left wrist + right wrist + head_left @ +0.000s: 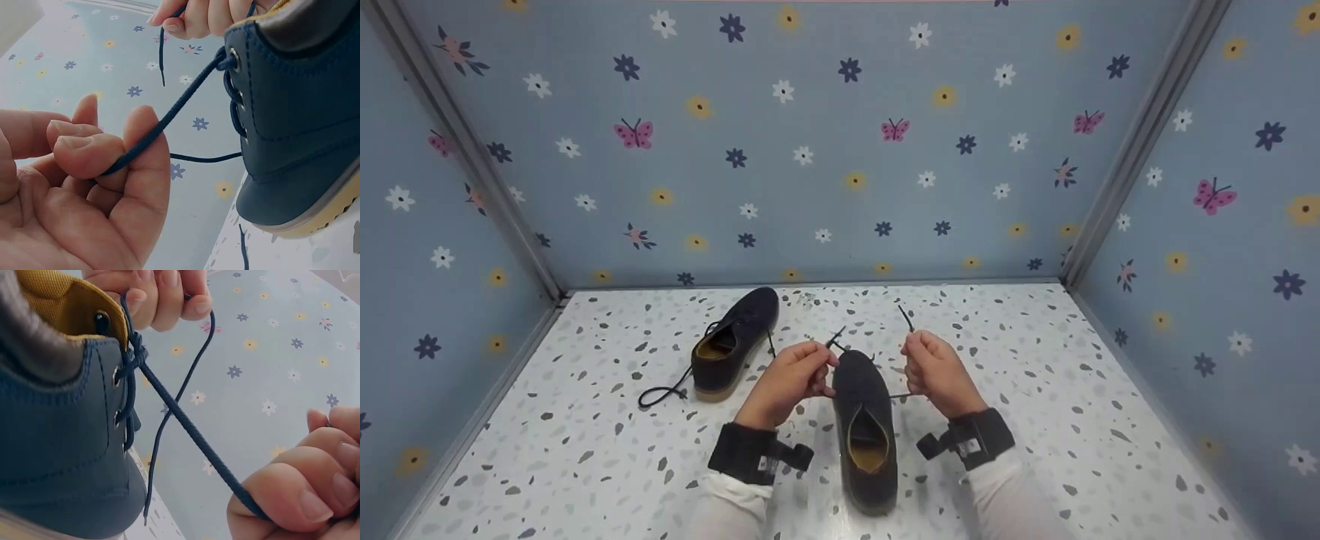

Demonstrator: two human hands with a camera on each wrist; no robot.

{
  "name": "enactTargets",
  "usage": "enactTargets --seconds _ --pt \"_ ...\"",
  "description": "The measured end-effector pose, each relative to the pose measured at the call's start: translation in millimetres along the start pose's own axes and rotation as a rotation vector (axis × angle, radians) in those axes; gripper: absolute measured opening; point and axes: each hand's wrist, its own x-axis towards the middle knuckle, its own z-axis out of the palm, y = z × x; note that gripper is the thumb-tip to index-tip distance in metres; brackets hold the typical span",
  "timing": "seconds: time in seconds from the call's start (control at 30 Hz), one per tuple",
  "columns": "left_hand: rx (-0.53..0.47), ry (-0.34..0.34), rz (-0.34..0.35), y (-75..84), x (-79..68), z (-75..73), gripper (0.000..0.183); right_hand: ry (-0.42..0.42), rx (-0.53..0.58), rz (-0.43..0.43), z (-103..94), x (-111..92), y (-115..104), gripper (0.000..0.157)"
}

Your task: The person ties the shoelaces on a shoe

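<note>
A dark blue lace-up shoe (871, 484) with a yellow lining stands between the two hands, its toe pointing away from me. My left hand (793, 377) grips one shoelace (191, 93), which runs taut from the top eyelet into the curled fingers. On the other side my right hand (939, 375) holds the other lace end (194, 433) in a fist, also stretched out from the shoe. Loose lace tips stick out beyond both hands in the head view. At the top eyelets the laces cross in a small knot (136, 354).
A matching second shoe (754, 319) stands to the left, further back, with its lace loop (661, 391) lying on the speckled white tabletop (585, 420). Blue flowered panels (810, 187) enclose the back and both sides. Each wrist wears a black camera strap (986, 435).
</note>
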Motion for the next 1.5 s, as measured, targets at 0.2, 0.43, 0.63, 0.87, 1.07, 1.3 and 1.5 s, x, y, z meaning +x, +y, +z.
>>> enactTargets --seconds 0.2,0.43,0.63,0.87,1.07,1.3,1.5 --pt "0.046 -0.019 -0.024 0.2 0.1 -2.9 0.025 -0.004 -0.065 0.038 -5.8 0.6 0.3 0.03" --pt "0.095 -0.012 -0.049 -0.1 0.2 -7.3 0.026 -0.015 -0.129 0.061 -11.0 0.1 -0.9 0.035" --pt "0.096 -0.031 -0.052 -1.2 0.4 -10.8 0.022 -0.006 -0.18 0.07 -13.1 -0.2 -2.0 0.033" --pt "0.095 -0.051 -0.07 0.8 -2.3 -12.1 0.018 0.017 -0.192 0.104 -16.5 -0.8 -0.8 0.032" --pt "0.11 -0.053 -0.083 1.9 -4.2 -12.7 0.019 0.016 -0.189 0.135 -18.9 -0.2 -0.2 0.032" --pt "0.126 -0.067 -0.093 4.0 -5.4 -13.1 0.021 0.031 -0.208 0.14 -22.5 -0.1 0.9 0.031" --pt "0.142 -0.063 -0.108 3.1 -4.7 -12.8 0.022 0.018 -0.196 0.132 -22.9 -2.3 -0.8 0.031"
